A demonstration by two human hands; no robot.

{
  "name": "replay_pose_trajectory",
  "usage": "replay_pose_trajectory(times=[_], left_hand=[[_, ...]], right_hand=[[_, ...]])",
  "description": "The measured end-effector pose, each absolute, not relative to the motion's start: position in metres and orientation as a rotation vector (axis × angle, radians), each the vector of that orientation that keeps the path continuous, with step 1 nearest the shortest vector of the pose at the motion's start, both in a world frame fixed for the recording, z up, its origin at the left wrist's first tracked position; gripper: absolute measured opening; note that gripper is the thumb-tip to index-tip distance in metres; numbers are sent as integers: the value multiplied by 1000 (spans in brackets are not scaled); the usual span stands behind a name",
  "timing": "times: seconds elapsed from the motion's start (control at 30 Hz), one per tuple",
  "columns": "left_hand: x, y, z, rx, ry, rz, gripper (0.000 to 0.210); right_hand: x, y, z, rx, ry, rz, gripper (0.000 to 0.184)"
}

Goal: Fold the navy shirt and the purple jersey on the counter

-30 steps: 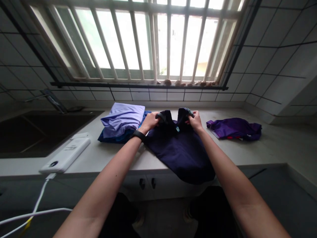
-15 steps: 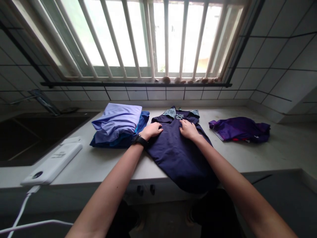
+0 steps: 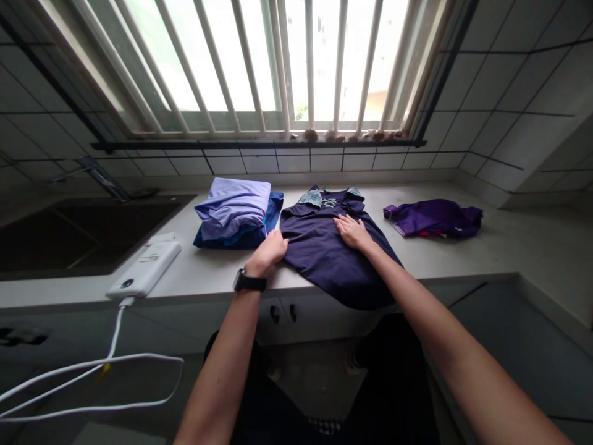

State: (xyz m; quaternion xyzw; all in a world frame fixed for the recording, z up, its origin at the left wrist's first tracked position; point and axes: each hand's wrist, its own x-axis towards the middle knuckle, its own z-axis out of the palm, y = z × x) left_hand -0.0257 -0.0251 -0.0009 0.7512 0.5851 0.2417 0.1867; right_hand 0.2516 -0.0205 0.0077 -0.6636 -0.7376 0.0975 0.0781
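Note:
A dark navy dress (image 3: 324,259) with a pale patterned collar lies spread on the counter, collar toward the window and its lower end hanging past the front edge. My left hand (image 3: 272,248), with a black watch at the wrist, is closed on the dress's left edge; its fingertips are partly hidden. Fingers stretched out, my right hand (image 3: 353,233) rests flat on the upper part of the dress. Just left of the dress sits a stack of folded clothes (image 3: 236,210), lavender above blue. A crumpled purple garment (image 3: 433,217) lies off to the right.
The white countertop (image 3: 194,272) runs below a barred window (image 3: 287,68). At the left are a dark sink (image 3: 60,241) and a tap (image 3: 104,179). A white power bank (image 3: 146,266) lies by the front edge, its white cable (image 3: 115,334) dangling in loops.
My left hand has slid down toward me from the dress's upper left to its side edge and closed there. My right hand stays flat on the dress. The camera view has shifted.

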Motion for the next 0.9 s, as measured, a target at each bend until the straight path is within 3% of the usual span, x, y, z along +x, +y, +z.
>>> replay_pose_trajectory(times=[0.2, 0.37, 0.6, 0.9], left_hand=[[-35, -91, -5, 1808, 1647, 949, 15], [-15, -94, 12, 1222, 1148, 1371, 29], [-11, -90, 28, 1052, 996, 1289, 27], [-28, -84, 30, 1172, 1245, 1339, 33]], right_hand=[[248, -24, 9, -1973, -2196, 284, 57], [248, -24, 9, -1951, -2208, 276, 57], [247, -22, 6, -1954, -2208, 250, 57], [247, -21, 4, -1946, -2187, 230, 56]])
